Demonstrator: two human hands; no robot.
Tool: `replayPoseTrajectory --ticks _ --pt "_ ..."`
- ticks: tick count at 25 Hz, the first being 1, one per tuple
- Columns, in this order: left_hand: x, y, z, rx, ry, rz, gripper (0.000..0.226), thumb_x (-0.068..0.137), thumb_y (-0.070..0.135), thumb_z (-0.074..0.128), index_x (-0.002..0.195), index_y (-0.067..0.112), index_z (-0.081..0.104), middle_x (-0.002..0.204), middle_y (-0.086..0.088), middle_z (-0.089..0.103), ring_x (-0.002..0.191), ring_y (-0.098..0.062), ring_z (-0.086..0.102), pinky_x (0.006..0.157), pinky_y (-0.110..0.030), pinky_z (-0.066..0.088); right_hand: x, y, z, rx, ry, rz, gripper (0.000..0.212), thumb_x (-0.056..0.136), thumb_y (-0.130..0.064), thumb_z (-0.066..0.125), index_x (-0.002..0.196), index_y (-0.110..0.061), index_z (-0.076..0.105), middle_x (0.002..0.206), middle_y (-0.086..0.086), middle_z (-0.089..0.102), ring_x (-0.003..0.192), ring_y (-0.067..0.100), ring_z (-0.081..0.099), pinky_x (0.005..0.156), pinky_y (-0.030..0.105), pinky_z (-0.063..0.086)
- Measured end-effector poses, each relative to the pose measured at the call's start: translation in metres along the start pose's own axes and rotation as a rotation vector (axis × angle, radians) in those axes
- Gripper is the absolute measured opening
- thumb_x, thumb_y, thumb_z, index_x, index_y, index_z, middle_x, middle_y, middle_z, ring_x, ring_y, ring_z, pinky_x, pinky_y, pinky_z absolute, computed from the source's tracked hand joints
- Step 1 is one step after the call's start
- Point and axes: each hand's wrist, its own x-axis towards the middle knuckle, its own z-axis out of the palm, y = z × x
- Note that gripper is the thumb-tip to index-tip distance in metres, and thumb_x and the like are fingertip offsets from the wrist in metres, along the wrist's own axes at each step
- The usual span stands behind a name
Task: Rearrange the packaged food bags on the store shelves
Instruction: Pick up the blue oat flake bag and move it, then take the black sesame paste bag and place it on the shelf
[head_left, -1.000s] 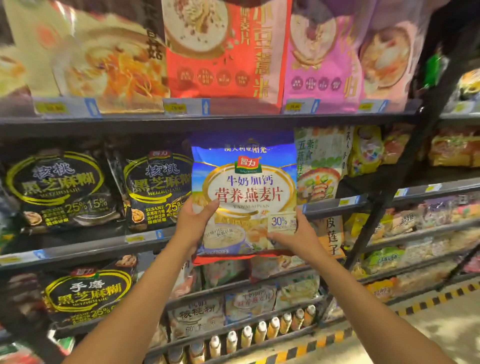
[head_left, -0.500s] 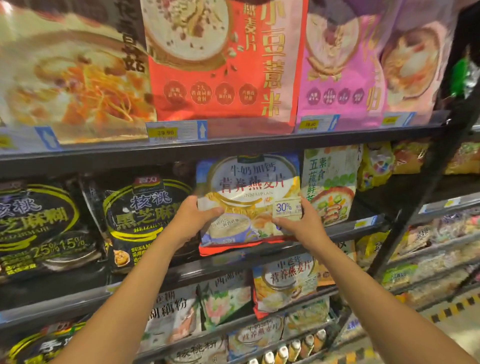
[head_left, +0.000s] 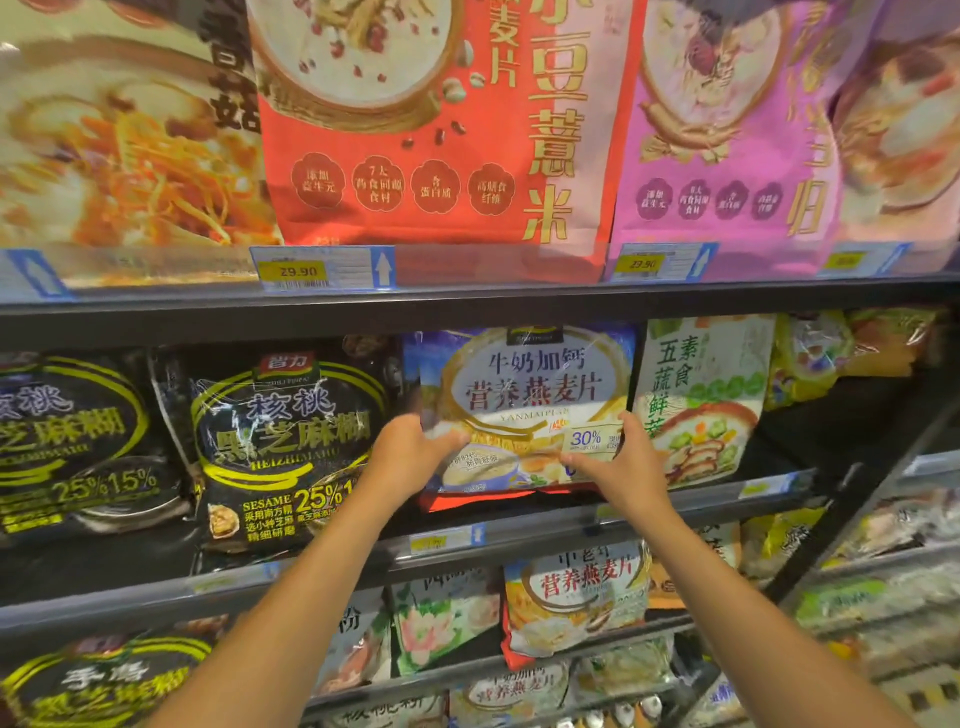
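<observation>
**Dark Metal Shelving in a Store Aisle**

A top shelf (head_left: 467, 306) of dark metal runs across the whole view. Its front edge carries a clear strip with a yellow price label (head_left: 297, 271) beside a white arrow on blue. Below it a middle shelf (head_left: 545, 525) and a lower shelf (head_left: 467, 669) follow the same line, each with small yellow tags. A black upright post (head_left: 852, 525) slants up the right side, with a neighbouring bay (head_left: 883, 558) beyond it. The light is warm and even.

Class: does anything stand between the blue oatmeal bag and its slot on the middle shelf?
Nothing visible: the blue oatmeal bag sits between the black sesame bag and the vegetable bag, left hand and right hand gripping it.
</observation>
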Motion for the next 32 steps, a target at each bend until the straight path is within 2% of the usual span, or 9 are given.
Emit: replayPoseTrajectory --ticks 2,6,9,12,16,19,23,27,32 --pt "-0.003 -0.001 0.007 0.037 0.007 -0.001 0.082 0.064 0.072 0.076 0.116 0.008 0.071 0.103 -0.008 0.077 0.089 -0.026 0.074 0.080 -0.045 0.063 0.001 0.007 -0.002 -0.034 -0.004 0.008 0.097 0.072 -0.047 0.091 0.149 -0.012 0.043 0.147 0.007 0.056 0.136 0.029 0.053 0.102 0.044 0.049" --pt "-0.019 -0.014 0.028 0.069 0.037 0.006 0.047 0.083 0.041 0.085 0.109 0.013 0.058 0.110 -0.006 0.067 0.101 -0.026 0.066 0.090 -0.049 0.057 -0.006 0.028 0.000 -0.096 -0.079 0.027 0.072 0.071 -0.045 0.093 0.125 -0.019 0.053 0.123 0.002 0.070 0.114 0.025 0.066 0.085 0.041 0.057" --pt "-0.032 -0.024 0.037 0.034 0.051 0.021 0.049 0.083 0.039 0.085 0.118 0.024 0.055 0.123 0.000 0.065 0.114 -0.024 0.063 0.099 -0.052 0.054 -0.009 0.037 -0.001 -0.066 -0.121 0.031 0.063 0.072 -0.034 0.094 0.119 -0.024 0.052 0.119 -0.001 0.070 0.112 0.023 0.067 0.086 0.038 0.056" --pt "-0.034 -0.023 0.040 -0.003 0.085 0.024 0.046 0.084 0.032 0.086 0.118 0.024 0.055 0.122 0.002 0.067 0.115 -0.022 0.064 0.099 -0.049 0.054 -0.011 0.040 -0.001 0.007 -0.135 0.047 0.068 0.072 -0.027 0.094 0.126 -0.022 0.053 0.119 -0.002 0.069 0.114 0.022 0.066 0.091 0.037 0.055" --pt "-0.042 -0.018 0.041 -0.008 0.117 -0.003 0.044 0.083 0.033 0.086 0.111 0.029 0.051 0.113 0.007 0.070 0.104 -0.017 0.068 0.090 -0.051 0.060 -0.016 0.040 -0.003 0.074 -0.083 0.014 0.086 0.070 -0.035 0.094 0.142 -0.031 0.047 0.134 -0.003 0.064 0.129 0.024 0.057 0.104 0.051 0.053" --pt "-0.051 -0.017 0.041 0.001 0.141 0.008 0.055 0.081 0.036 0.087 0.120 0.036 0.048 0.123 0.010 0.071 0.112 -0.016 0.069 0.095 -0.052 0.059 -0.025 0.033 -0.012 0.045 -0.003 -0.023 0.093 0.078 -0.038 0.089 0.154 -0.024 0.037 0.150 0.001 0.049 0.139 0.025 0.048 0.111 0.052 0.048" --pt "-0.068 -0.017 0.034 0.124 0.261 0.038 0.104 0.083 0.043 0.086 0.163 0.027 0.021 0.164 0.004 0.042 0.148 -0.020 0.044 0.115 -0.048 0.046 -0.041 0.022 -0.019 0.117 0.098 -0.134 0.079 0.083 -0.031 0.084 0.148 -0.024 0.040 0.137 -0.001 0.047 0.126 0.021 0.052 0.102 0.046 0.052" --pt "-0.090 -0.033 0.010 0.278 0.414 0.106 0.097 0.088 0.042 0.082 0.164 0.026 0.025 0.164 0.002 0.039 0.153 -0.019 0.034 0.123 -0.040 0.035 -0.065 0.002 0.004 0.196 0.033 -0.255 0.065 0.086 -0.027 0.081 0.141 -0.020 0.046 0.120 -0.004 0.051 0.113 0.020 0.056 0.092 0.038 0.051" --pt "-0.112 -0.067 -0.040 0.366 0.525 0.057 0.095 0.089 0.045 0.080 0.164 0.024 0.025 0.167 0.003 0.032 0.157 -0.019 0.024 0.129 -0.042 0.026 -0.095 -0.024 0.055 0.234 -0.160 -0.369 0.063 0.086 -0.032 0.081 0.138 -0.029 0.046 0.126 -0.012 0.050 0.115 0.005 0.053 0.096 0.036 0.053"
